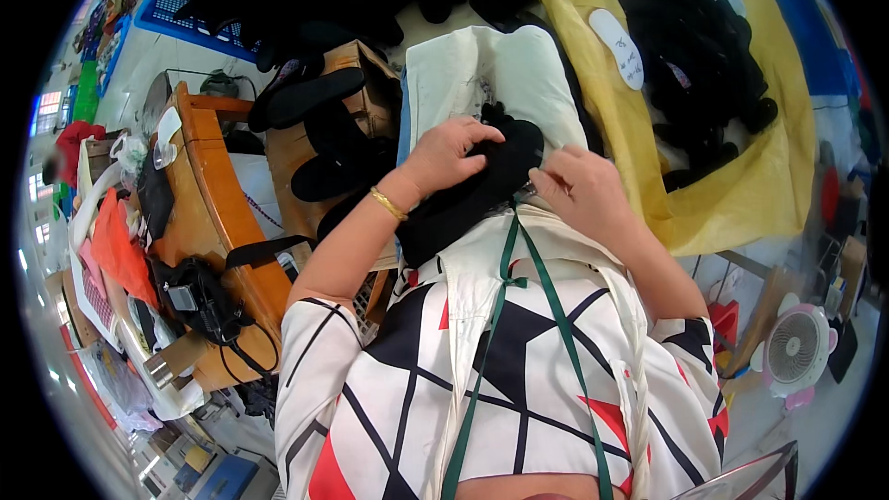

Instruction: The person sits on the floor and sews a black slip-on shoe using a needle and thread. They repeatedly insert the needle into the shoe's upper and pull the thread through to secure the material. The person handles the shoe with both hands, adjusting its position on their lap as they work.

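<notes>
A black cloth shoe (515, 159) lies across the white cloth (443, 65) spread over my lap. My left hand (450, 159) is on the shoe's left side, its thumb and fingers curled onto it. At the shoe's right edge, my right hand (582, 187) has thumb and forefinger pinched together. Something small and dark shows by those fingertips, too small to name. More black material (444, 222) lies under my left forearm. Green straps (511, 282) hang down my front over a white apron.
On the right stands a yellow sack (593, 130) holding black shoes (690, 56), with a white insole (616, 48) at its rim. Several black shoes (319, 97) lie on a cardboard box (370, 83) at left. Beyond are a wooden bench (208, 167), a blue basket (199, 32) and a fan (796, 344).
</notes>
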`<state>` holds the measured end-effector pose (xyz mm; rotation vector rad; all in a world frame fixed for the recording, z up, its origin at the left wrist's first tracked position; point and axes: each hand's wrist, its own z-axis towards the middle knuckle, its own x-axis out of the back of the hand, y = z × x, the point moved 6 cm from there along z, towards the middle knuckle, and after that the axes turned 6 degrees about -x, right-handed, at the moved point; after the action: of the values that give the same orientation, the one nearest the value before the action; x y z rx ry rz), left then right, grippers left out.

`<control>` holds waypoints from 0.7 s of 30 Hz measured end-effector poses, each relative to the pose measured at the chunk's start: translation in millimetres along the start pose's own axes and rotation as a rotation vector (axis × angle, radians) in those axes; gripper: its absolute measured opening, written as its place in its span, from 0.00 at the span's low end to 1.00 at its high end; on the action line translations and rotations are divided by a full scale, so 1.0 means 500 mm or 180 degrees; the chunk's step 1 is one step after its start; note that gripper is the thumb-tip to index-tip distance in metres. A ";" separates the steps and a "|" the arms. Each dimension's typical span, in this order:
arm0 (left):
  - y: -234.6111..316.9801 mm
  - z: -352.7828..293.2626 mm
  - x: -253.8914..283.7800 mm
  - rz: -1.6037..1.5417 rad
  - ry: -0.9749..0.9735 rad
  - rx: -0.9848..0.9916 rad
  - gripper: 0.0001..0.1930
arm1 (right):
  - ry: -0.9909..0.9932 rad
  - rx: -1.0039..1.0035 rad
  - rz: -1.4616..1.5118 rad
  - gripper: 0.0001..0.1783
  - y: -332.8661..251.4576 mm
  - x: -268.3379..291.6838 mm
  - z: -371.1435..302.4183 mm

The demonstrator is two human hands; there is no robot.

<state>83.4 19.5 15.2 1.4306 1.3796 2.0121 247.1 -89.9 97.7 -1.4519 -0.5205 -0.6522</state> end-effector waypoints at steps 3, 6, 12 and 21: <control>0.035 0.015 0.037 0.0159 0.0398 -0.0695 0.18 | 0.0056 -0.0252 0.0523 0.07 0.008 0.034 0.011; 0.063 0.025 0.068 -0.0135 0.0646 0.0231 0.10 | 0.0032 -0.0502 0.1315 0.04 0.007 0.046 0.019; 0.058 0.035 0.004 0.0474 -0.0290 0.0940 0.23 | -0.1321 -0.0379 0.2485 0.05 -0.053 0.016 0.013; 0.024 -0.013 0.011 -0.0754 -0.0099 0.1509 0.08 | -0.0344 0.0288 0.0090 0.04 0.035 -0.062 0.078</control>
<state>78.8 14.1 28.1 1.3799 1.9998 1.5729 239.1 -48.0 66.4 -1.4118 -0.6052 -0.5233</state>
